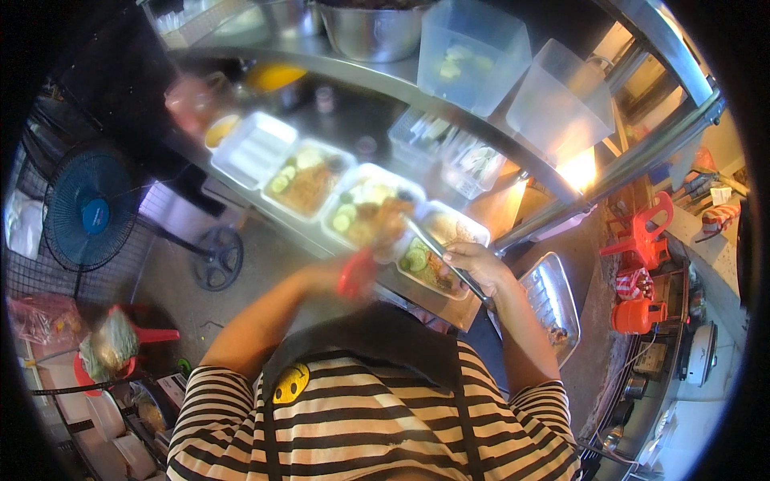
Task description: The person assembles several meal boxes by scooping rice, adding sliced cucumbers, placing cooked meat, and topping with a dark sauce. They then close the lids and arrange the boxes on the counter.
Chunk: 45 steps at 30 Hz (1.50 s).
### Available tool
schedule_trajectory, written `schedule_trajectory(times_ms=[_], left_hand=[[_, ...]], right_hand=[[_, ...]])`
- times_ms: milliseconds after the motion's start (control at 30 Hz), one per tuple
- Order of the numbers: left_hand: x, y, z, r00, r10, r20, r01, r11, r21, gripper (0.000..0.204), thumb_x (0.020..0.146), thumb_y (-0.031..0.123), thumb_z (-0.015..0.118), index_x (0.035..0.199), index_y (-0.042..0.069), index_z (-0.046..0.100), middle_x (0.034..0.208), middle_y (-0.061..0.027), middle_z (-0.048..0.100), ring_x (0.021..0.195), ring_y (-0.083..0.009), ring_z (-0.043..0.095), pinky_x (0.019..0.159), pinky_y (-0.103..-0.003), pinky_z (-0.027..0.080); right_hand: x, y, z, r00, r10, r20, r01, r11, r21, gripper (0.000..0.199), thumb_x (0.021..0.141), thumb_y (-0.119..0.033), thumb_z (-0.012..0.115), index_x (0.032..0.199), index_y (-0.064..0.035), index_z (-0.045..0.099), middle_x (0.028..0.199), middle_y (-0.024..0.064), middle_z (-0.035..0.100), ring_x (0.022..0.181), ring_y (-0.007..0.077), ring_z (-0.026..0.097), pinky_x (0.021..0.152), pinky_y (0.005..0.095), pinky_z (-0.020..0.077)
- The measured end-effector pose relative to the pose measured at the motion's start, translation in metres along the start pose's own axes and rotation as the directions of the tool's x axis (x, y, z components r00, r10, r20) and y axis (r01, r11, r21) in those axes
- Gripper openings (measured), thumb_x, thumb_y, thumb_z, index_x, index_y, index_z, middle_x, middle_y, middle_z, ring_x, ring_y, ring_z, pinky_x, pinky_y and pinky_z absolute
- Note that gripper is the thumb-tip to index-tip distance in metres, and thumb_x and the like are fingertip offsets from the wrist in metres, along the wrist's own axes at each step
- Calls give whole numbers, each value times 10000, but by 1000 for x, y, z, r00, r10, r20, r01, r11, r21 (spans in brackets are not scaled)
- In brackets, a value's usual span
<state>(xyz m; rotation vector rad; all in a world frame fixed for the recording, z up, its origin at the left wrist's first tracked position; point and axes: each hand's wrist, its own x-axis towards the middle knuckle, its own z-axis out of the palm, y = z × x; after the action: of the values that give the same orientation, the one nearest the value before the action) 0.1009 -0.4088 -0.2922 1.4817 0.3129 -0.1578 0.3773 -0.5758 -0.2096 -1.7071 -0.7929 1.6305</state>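
My right hand (475,266) is closed round a pair of metal tongs (437,255), whose far end reaches to the food in a white foam takeaway box (330,228). That box holds cucumber slices (345,216) and orange-brown food (387,220). My left hand (370,255) is smeared by motion at the near side of the same box, with a red thing (355,274) at its wrist; its fingers cannot be made out. Beneath the tongs lies an open box (465,293) with cucumber and rice. Farther left stands another filled box (271,195).
An open foam box (255,152) stands at the counter's left end. Overhead, a metal shelf (361,76) bears a steel bowl (373,36) and clear plastic bins (473,64). A metal tray (552,289) sits at right, a fan (90,210) at left. Red chairs (648,228) stand farther right.
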Motion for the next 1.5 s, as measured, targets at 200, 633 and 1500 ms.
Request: schedule_trajectory(times_ms=[200, 633, 1500], left_hand=[[7, 25, 0, 980, -182, -85, 158, 959, -235, 321, 814, 184, 652, 1056, -8, 564, 866, -97, 646, 729, -209, 678, 596, -302, 547], [-1, 25, 5, 999, 35, -19, -33, 995, 95, 396, 871, 286, 665, 1103, -11, 542, 899, -79, 620, 740, -159, 632, 626, -274, 510], [-20, -12, 1, 996, -67, -64, 62, 995, -81, 471, 820, 158, 650, 1204, -54, 478, 960, -115, 618, 835, -213, 664, 665, -304, 534]], right_hand=[[10, 6, 2, 997, 81, 7, -81, 997, -1, 229, 928, -260, 575, 1033, -57, 580, 820, 58, 649, 555, 147, 623, 426, 258, 442], [2, 25, 0, 994, 58, -94, -26, 951, 308, 247, 923, -261, 582, 1049, -48, 578, 871, 121, 656, 556, 189, 634, 400, 294, 456], [18, -3, 37, 1000, 1, -23, -6, 982, -186, 178, 943, -195, 541, 961, -30, 605, 803, 62, 642, 533, 150, 631, 410, 255, 429]])
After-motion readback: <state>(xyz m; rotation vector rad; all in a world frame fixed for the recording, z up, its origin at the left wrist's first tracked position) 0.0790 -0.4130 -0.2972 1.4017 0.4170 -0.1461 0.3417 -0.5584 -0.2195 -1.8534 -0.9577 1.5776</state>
